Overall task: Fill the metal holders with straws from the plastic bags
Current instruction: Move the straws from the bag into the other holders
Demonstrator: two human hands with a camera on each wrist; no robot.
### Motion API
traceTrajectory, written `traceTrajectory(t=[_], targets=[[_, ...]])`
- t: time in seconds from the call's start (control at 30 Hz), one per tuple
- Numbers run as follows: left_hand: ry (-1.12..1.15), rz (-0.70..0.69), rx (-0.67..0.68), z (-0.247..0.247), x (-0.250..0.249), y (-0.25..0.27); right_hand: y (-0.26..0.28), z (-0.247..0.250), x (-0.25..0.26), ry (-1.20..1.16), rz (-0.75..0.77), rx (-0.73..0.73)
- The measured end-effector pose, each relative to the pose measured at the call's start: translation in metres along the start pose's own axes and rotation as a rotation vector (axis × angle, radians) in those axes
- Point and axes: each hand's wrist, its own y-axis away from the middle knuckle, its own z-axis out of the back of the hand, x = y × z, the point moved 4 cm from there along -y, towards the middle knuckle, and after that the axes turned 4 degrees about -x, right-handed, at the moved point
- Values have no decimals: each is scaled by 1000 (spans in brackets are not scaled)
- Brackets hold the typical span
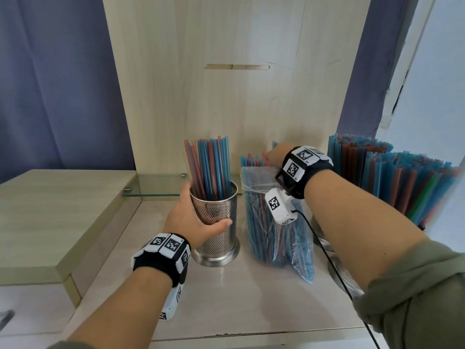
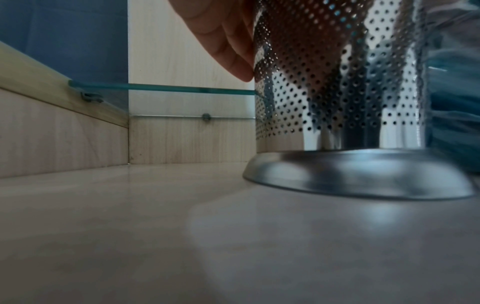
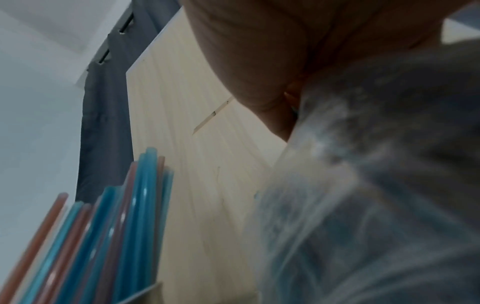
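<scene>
A perforated metal holder (image 1: 216, 235) stands on the wooden shelf, part full of blue and red straws (image 1: 208, 167). My left hand (image 1: 198, 215) grips its wall, thumb across the front; in the left wrist view my fingers (image 2: 228, 47) curl round the holder (image 2: 337, 92). Right of it a clear plastic bag (image 1: 274, 227) of straws stands upright. My right hand (image 1: 275, 153) is over the straw ends (image 1: 251, 159) sticking out of the bag's top. Its fingers are hidden. The right wrist view shows only my palm (image 3: 272, 51) against the blurred bag (image 3: 376, 185).
At the right stand holders packed with straws (image 1: 392, 177), their metal bases (image 1: 344, 270) behind my right forearm. A glass shelf (image 1: 161, 185) runs behind the held holder. A raised wooden block (image 1: 50, 210) borders the left. A black cable (image 1: 334, 268) trails from my right wrist.
</scene>
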Motion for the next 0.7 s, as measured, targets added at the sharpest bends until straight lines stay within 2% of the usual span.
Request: traceTrajectory(t=[0.03,0.1,0.2,0.4,0.47,0.7], targets=[[-1,0,-1,0,0,0,63,25,27,-41,32,-51],[4,-2,2,1,-1,1,99,41,47,-262,36,-104],[10,-8,-2,1,-3,1,95,56,52,-577,-29,-301],[8,-12,-2,1,-2,0,110,112,72,-827,111,-584],[3,-11,-7,0,-1,-1,126,133,77,-852,192,-685],[-1,-9,0,0,-2,-1,215,192,76,-1086,614,-957]])
